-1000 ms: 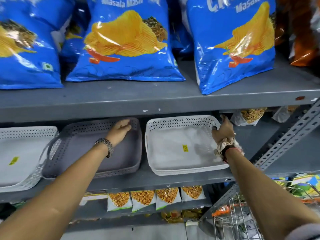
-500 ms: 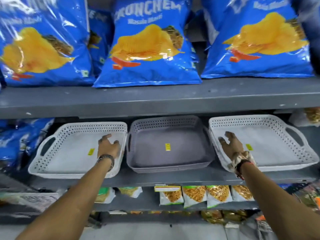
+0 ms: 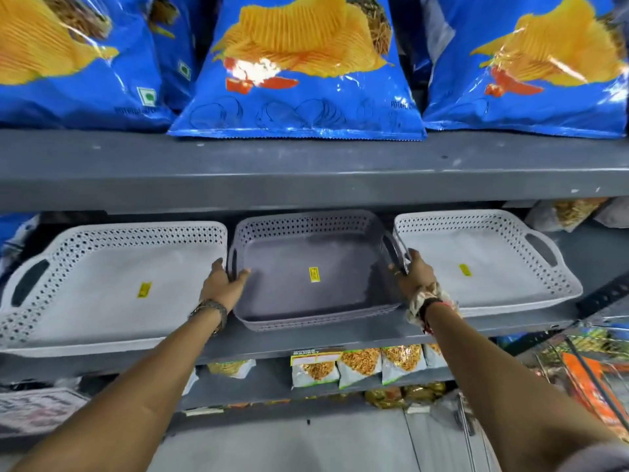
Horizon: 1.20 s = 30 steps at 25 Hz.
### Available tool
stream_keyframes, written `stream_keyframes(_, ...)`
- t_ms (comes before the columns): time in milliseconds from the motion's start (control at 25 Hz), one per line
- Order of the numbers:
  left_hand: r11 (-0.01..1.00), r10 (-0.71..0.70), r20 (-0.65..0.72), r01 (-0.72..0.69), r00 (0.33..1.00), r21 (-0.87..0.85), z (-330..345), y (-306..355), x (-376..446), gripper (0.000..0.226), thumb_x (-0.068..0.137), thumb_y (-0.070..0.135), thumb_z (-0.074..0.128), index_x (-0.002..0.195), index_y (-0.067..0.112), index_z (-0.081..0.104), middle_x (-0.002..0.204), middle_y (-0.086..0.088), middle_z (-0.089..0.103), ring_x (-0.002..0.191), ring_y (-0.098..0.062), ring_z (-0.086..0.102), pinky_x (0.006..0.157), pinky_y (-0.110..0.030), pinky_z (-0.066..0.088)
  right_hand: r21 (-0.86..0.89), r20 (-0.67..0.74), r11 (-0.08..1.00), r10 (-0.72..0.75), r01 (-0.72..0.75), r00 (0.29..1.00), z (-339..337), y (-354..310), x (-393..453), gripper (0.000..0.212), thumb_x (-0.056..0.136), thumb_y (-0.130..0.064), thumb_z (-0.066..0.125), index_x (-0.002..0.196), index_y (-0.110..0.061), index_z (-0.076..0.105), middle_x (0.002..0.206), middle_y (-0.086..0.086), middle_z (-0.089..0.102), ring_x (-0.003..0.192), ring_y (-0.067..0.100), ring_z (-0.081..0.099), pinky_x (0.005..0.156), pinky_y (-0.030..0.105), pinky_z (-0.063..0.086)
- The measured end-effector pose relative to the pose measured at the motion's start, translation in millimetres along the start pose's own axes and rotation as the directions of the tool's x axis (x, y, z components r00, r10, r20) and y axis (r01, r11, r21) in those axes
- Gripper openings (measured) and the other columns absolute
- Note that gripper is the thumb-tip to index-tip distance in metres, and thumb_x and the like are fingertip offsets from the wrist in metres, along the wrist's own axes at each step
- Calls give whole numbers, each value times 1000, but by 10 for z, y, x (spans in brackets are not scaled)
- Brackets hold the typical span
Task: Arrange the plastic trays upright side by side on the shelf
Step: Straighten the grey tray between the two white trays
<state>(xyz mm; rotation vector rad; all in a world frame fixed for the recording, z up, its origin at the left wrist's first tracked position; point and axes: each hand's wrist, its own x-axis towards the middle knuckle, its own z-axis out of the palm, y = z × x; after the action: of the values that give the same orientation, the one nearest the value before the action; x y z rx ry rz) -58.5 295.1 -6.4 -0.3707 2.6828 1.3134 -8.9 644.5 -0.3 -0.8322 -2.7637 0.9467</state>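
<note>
Three perforated plastic trays lean tilted back, side by side, on the grey middle shelf (image 3: 306, 338). A white tray (image 3: 102, 277) is on the left, a grey tray stack (image 3: 306, 253) in the middle, another white tray (image 3: 476, 253) on the right. Each carries a small yellow sticker. My left hand (image 3: 223, 284) grips the grey tray's left handle edge. My right hand (image 3: 413, 275) holds its right handle, between the grey tray and the right white one.
Big blue chip bags (image 3: 299, 73) fill the shelf above, overhanging its front edge. Small snack packets (image 3: 360, 364) line the shelf below. A wire cart (image 3: 585, 379) with orange packs stands at the lower right. A slotted metal upright (image 3: 602, 294) runs along the right.
Both hands have moved inward from the white trays onto the grey tray's two handles. The view has shifted closer and now centres on the grey tray.
</note>
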Motion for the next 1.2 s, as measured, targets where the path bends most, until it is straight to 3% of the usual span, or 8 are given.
stream_keyframes(160, 996, 36, -49, -32, 998, 81, 46, -1, 13, 58, 87, 26, 52, 137, 6, 29, 119, -24, 61, 106, -42, 58, 89, -45, 49, -21, -23, 1000, -2, 2, 1000, -15, -44, 34, 50, 84, -24, 59, 129, -8, 43, 122, 24, 61, 109, 43, 56, 85, 40, 47)
stream_keyframes(400, 993, 64, -54, -58, 996, 105, 61, -3, -1, 53, 86, 7, 46, 136, 6, 28, 121, -28, 58, 105, -45, 57, 91, -49, 48, -92, 1, 995, -31, 31, 1000, -6, -121, 8, 48, 79, -3, 52, 126, -7, 45, 111, 29, 63, 100, 44, 60, 80, 41, 49)
stream_keyframes(640, 997, 56, 22, -57, 998, 55, 46, 11, -45, 50, 86, 0, 37, 134, 9, 28, 108, -25, 61, 78, -33, 55, 62, -35, 44, -108, 39, 994, -13, 17, 999, -26, -164, -24, 47, 82, -1, 48, 128, -4, 42, 114, 30, 61, 104, 45, 57, 80, 41, 46)
stream_keyframes(800, 1000, 23, 26, -24, 999, 12, 55, 42, -37, 46, 88, 3, 35, 133, 10, 31, 108, -23, 60, 82, -33, 55, 66, -34, 43, -93, 79, 996, 0, 7, 997, -47, -171, 5, 49, 81, 3, 46, 129, -5, 42, 117, 28, 60, 108, 43, 56, 87, 41, 45)
stream_keyframes(960, 999, 26, 38, -27, 999, 17, 47, 28, -31, 43, 90, 6, 36, 132, 9, 31, 102, -21, 59, 76, -29, 53, 57, -31, 40, -100, 88, 995, -5, 14, 996, -48, -161, 4, 51, 82, 3, 46, 131, -5, 41, 118, 29, 60, 109, 44, 55, 89, 43, 43)
stream_keyframes(1200, 999, 12, 33, -10, 999, -39, 54, 15, 10, 43, 84, 0, 36, 126, 8, 38, 112, -22, 59, 83, -28, 52, 65, -33, 40, -104, 88, 994, -30, 40, 996, -51, -162, -3, 45, 83, 0, 47, 127, -4, 43, 116, 29, 61, 106, 45, 56, 87, 44, 45)
